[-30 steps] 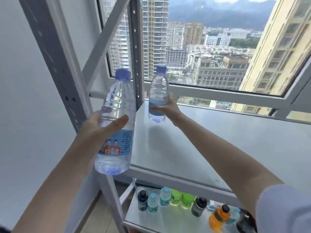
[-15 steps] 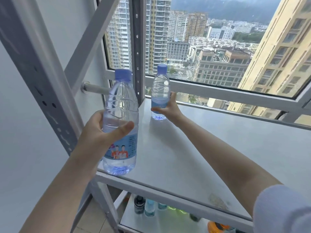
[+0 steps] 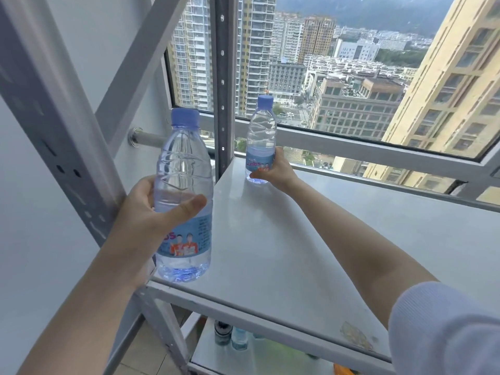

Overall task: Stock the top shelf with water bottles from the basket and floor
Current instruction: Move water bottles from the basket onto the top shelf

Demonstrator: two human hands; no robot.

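The far bottle (image 3: 261, 131) has been lowered to the top shelf's (image 3: 338, 239) back left corner, its label clasped by the right hand (image 3: 277, 173). The near bottle (image 3: 184, 163) is held upright over the front left corner, wrapped by the left hand (image 3: 150, 212), thumb across its front.

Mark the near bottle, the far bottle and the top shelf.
near bottle (image 3: 184, 163), head view, clear ribbed upper body.
far bottle (image 3: 261, 133), head view, clear body above the label.
top shelf (image 3: 257, 253), head view, bare part of its surface.

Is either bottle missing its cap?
No, the near bottle in the left hand and the far bottle in the right hand are both capped in blue.
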